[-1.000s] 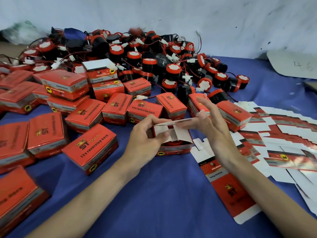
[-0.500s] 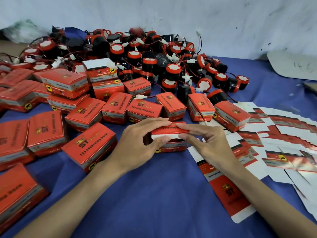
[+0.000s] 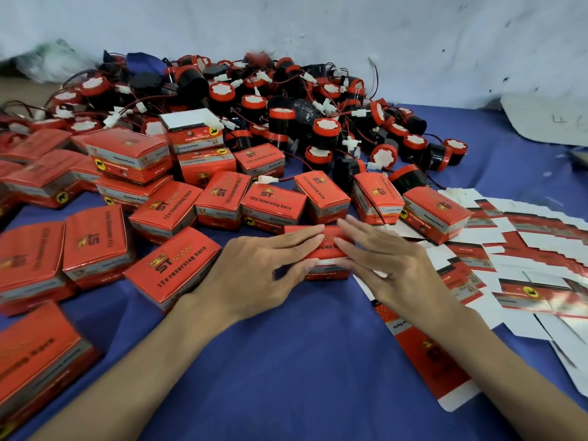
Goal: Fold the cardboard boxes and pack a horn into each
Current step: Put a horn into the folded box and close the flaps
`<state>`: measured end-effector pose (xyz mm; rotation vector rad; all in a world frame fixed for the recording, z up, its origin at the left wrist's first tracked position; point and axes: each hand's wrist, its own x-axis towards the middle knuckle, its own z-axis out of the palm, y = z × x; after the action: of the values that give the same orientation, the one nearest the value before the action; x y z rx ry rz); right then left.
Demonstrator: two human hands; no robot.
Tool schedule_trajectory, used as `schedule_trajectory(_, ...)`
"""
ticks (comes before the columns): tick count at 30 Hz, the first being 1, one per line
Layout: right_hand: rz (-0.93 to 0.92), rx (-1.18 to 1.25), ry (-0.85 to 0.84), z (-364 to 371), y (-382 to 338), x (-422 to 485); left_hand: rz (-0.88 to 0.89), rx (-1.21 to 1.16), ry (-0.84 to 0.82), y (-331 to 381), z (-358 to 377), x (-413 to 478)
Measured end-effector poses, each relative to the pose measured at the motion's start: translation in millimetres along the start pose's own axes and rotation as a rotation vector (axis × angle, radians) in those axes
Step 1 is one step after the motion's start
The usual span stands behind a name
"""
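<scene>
A small red cardboard box (image 3: 329, 242) stands on the blue cloth (image 3: 286, 361) in the middle, its lid down. My left hand (image 3: 254, 268) lies on the lid's left half with straight fingers, thumb against the front face. My right hand (image 3: 391, 262) presses the right half the same way, its thumb at the box's front right corner. What is inside the box is hidden. A heap of black horns (image 3: 318, 128) with red rims, white caps and wires lies behind.
Several closed red boxes (image 3: 171, 268) crowd the left side and the row just behind my hands. Flat unfolded box blanks (image 3: 541, 237) are spread on the right, one blank (image 3: 426, 354) under my right forearm. A white wall (image 3: 350, 36) backs the table.
The lid stood open a second ago with white flaps showing. Both hands folded it down, and now their fingers lie flat on the closed top.
</scene>
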<state>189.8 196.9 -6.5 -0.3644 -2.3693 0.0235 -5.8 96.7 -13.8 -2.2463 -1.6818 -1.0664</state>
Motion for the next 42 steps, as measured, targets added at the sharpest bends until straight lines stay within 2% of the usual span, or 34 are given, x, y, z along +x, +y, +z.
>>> schedule_trajectory(4,-0.043,0.055,0.003,5,-1,-1,0.018,0.028,0.011,-1,3,-1)
schedule_trajectory(7,-0.103,-0.019,0.021,9,-1,-3,0.026,0.059,0.046,0,7,0)
schedule_trajectory(10,-0.14,-0.085,-0.043,11,-3,-5,0.05,0.084,0.06,1,7,0)
schedule_trajectory(14,0.072,0.055,-0.313,0,-8,-3,0.058,0.17,0.091,1,5,-1)
schedule_trajectory(16,0.167,0.077,-0.364,-14,-12,3,0.036,0.235,0.111,4,4,-2)
schedule_trajectory(19,0.323,-0.297,-0.367,-49,-13,6,-0.059,0.327,0.164,9,2,-1)
schedule_trajectory(21,0.472,-0.511,-0.627,-67,-20,2,-0.106,0.375,0.203,11,1,0)
schedule_trajectory(23,0.544,-0.527,-0.871,-59,-35,-15,-0.075,0.386,0.223,14,3,0)
schedule_trajectory(24,0.567,-0.528,-0.929,-49,-47,-23,-0.036,0.354,0.229,16,5,0)
schedule_trajectory(28,0.584,-0.585,-0.849,-30,-66,-34,0.112,0.087,0.138,29,14,0)
schedule_trajectory(30,0.556,-0.647,-0.848,-28,-68,-26,0.132,0.008,0.038,33,17,-3)
schedule_trajectory(32,0.537,-0.604,-0.844,-23,-72,-25,0.11,-0.038,-0.037,32,18,-7)
schedule_trajectory(35,0.431,-0.706,-0.791,-23,-78,-20,-0.01,-0.11,-0.059,29,17,-8)
schedule_trajectory(37,0.332,-0.663,-0.744,-25,-78,-24,-0.09,-0.193,-0.034,27,15,-6)
schedule_trajectory(40,0.223,-0.592,-0.507,-46,-67,-11,-0.224,-0.413,0.014,29,11,-2)
schedule_trajectory(42,0.206,-0.344,-0.348,-71,-47,6,-0.378,-0.649,0.024,32,7,1)
